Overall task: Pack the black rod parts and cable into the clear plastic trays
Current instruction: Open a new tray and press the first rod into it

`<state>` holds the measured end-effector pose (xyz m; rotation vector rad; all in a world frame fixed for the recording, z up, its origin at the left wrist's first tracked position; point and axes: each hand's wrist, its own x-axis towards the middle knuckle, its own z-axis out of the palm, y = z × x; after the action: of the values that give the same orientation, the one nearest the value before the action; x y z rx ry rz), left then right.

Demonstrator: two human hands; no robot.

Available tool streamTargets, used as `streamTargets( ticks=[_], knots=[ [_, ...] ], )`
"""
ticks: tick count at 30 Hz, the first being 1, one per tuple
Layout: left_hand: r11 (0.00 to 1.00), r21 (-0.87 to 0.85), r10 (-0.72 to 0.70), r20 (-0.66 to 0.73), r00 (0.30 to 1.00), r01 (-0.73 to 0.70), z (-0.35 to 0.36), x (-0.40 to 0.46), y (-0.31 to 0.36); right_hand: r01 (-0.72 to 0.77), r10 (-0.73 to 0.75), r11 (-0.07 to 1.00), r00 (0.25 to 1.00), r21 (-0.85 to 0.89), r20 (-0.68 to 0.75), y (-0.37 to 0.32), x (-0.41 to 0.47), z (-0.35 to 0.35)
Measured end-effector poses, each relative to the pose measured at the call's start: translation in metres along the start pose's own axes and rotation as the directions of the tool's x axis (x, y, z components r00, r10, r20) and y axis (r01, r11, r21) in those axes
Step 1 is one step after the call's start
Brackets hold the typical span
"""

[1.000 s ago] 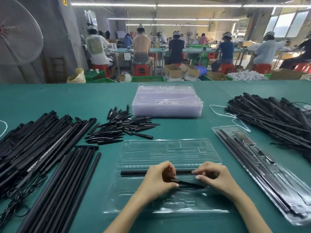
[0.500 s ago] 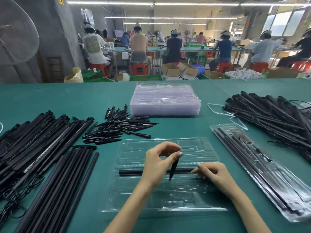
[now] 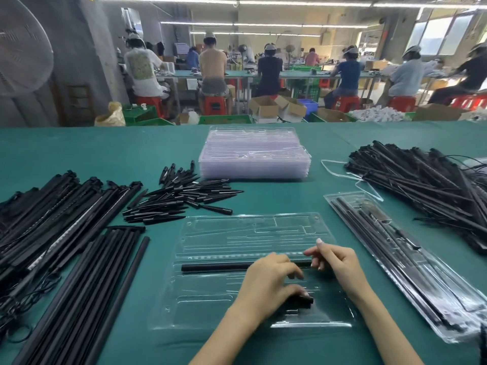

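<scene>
An open clear plastic tray [image 3: 237,233] lies on the green table in front of me. One black rod [image 3: 216,267] sits across its middle slot. My left hand [image 3: 268,288] is low over the tray's near half, thumb and fingers holding a short black spike part [image 3: 303,302] down in a near slot. My right hand [image 3: 337,262] hovers at the rod's right end with loosely curled fingers, fingertips touching that end and the index finger lifted.
A stack of empty trays [image 3: 253,154] stands at the back centre. Loose spikes [image 3: 184,201] lie left of centre, long rods [image 3: 87,285] and cabled rods [image 3: 39,219] at the left. A filled tray [image 3: 395,259] and another cabled pile [image 3: 421,185] are on the right.
My left hand has brought the spike part down from above the rod to the tray's near slot. My right hand stayed at the rod's right end and lifted its index finger.
</scene>
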<state>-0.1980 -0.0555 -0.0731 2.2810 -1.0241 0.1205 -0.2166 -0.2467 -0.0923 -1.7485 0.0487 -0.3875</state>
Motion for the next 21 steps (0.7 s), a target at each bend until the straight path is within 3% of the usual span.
streamTargets(
  ticks=[4,7,13,18,21],
  knots=[
    [0.994,0.107,-0.001,0.163,0.987,-0.017,-0.012,-0.015,-0.01,-0.009,0.009,1.0,1.0,-0.004,0.009,0.0,-0.001,0.0],
    [0.997,0.08,-0.004,0.162,0.987,-0.009,-0.012,-0.019,-0.01,-0.007,0.007,0.999,1.0,-0.031,0.023,0.0,-0.001,0.001],
    [0.974,0.185,0.091,0.213,0.973,-0.132,-0.01,-0.013,-0.005,-0.005,0.007,0.997,1.0,-0.071,0.021,0.001,-0.002,0.001],
    [0.945,0.248,0.189,0.117,0.975,-0.213,-0.005,-0.003,-0.003,0.011,-0.01,0.998,1.0,-0.063,0.013,0.001,-0.002,0.0],
    [0.98,0.176,0.069,0.159,0.985,-0.097,-0.001,-0.002,-0.008,0.035,-0.032,0.996,0.999,-0.084,0.035,0.002,-0.002,0.001]
  ],
)
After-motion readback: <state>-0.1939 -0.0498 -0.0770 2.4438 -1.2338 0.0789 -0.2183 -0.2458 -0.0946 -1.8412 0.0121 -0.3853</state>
